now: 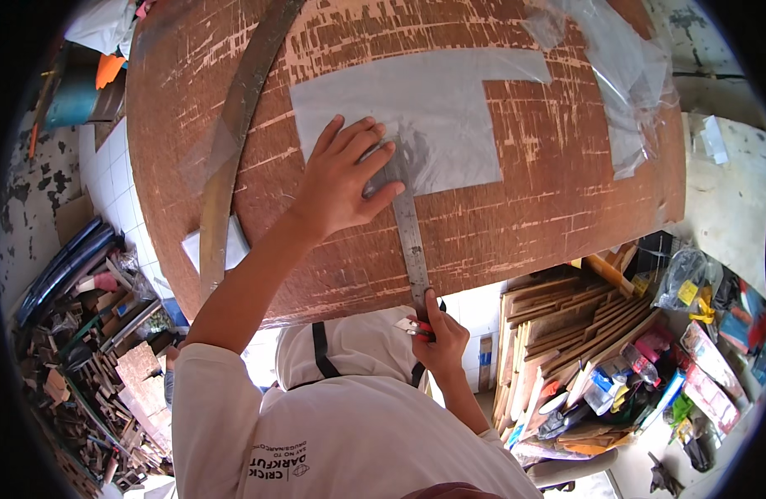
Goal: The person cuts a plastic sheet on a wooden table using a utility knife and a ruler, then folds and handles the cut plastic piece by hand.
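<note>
Your left hand point(339, 181), fingers apart, bears on the metal ruler point(410, 241) at the grey sheet point(449, 108), seemingly steadying it against the surface point(557, 220). Your right hand point(443, 339) clamps a red-handled tool point(420, 331) by its near end.

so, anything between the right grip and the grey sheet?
Only the ruler, lying across bare board from the right grip, which holds a red tool, to the sheet. The left grip is at the ruler's far end. Nothing else visible in the way.
</note>
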### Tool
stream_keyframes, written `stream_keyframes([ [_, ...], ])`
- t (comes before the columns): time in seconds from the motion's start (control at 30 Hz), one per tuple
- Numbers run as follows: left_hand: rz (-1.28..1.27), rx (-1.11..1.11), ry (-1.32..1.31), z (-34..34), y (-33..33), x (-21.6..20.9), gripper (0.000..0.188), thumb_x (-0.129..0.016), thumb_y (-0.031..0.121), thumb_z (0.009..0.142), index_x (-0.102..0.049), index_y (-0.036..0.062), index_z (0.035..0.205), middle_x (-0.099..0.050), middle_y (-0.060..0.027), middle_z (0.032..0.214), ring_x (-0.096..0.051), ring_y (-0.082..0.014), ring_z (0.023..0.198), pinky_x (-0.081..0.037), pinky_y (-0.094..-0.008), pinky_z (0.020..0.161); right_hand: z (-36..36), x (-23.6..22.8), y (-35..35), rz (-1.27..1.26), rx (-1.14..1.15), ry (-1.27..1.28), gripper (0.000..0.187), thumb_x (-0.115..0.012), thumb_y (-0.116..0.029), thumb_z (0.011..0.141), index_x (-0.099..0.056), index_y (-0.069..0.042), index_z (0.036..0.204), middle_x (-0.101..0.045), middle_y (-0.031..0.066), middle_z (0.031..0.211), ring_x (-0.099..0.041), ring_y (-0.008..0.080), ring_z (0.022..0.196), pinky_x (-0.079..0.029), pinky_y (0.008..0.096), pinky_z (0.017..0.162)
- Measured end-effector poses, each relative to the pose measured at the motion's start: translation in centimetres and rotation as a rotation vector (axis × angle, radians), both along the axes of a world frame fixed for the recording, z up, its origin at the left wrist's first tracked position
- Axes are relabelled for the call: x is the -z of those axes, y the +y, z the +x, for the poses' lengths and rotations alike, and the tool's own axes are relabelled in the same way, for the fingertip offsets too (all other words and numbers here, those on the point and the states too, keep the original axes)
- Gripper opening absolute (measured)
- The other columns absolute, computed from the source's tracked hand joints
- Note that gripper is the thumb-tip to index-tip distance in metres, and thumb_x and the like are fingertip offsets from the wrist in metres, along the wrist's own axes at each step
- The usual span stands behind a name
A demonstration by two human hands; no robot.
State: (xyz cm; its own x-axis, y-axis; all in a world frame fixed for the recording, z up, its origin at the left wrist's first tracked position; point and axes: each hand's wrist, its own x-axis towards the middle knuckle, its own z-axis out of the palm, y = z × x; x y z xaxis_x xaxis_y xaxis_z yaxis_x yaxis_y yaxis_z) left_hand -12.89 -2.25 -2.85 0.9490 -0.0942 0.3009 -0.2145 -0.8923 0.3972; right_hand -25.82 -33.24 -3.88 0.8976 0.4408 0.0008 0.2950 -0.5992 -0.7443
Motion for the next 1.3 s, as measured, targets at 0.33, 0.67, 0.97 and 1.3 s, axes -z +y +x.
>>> stream_keyframes([
  [0.33, -0.013, -0.004, -0.015, 0.0, -0.1, -0.2, 0.046, -0.084, 0.034, 0.081, -0.073, 0.0059, 0.115, -0.064, -0.0121, 0.132, -0.055, -0.0319, 0.135, -0.036, -0.0562, 0.119, -0.2, 0.3, -0.1, -0.017, 0.022, -0.003, 0.091, -0.072, 0.002, 0.060, -0.060, -0.016, 0.149, -0.058, 0.0038, 0.068, -0.061, 0.0235, 0.055, -0.052, 0.0368, 0.051],
  [0.67, -0.002, 0.003, -0.043, -0.1, 0.0, 0.3, 0.048, -0.082, 0.037, 0.083, -0.073, 0.0055, 0.118, -0.063, -0.0122, 0.131, -0.054, -0.0331, 0.135, -0.034, -0.0560, 0.120, 0.3, -0.3, -1.1, -0.010, -0.032, 0.068, 0.091, -0.075, 0.001, 0.061, -0.058, -0.011, 0.150, -0.070, 0.0086, 0.082, -0.067, 0.0264, 0.063, -0.056, 0.0364, 0.061],
  [0.97, 0.008, 0.005, -0.038, -0.2, 0.1, 0.2, 0.048, -0.081, 0.038, 0.085, -0.072, 0.0048, 0.118, -0.062, -0.0128, 0.133, -0.054, -0.0333, 0.135, -0.035, -0.0557, 0.120, 2.3, -3.1, -1.1, 0.078, 0.294, 0.034, 0.046, -0.085, 0.003, 0.074, -0.076, -0.004, 0.119, -0.055, 0.0058, 0.073, -0.049, 0.0155, 0.060, -0.041, 0.0299, 0.055],
  [1.3, -0.002, 0.010, -0.001, -0.2, 0.0, -0.2, 0.047, -0.079, 0.039, 0.087, -0.071, 0.0045, 0.118, -0.061, -0.0133, 0.135, -0.053, -0.0338, 0.137, -0.035, -0.0562, 0.120, 8.4, -5.4, 3.6, 0.066, 0.218, 0.208, 0.020, -0.084, -0.010, 0.084, -0.070, 0.000, 0.095, -0.055, 0.0067, 0.065, -0.050, 0.0168, 0.057, -0.045, 0.0304, 0.057],
])
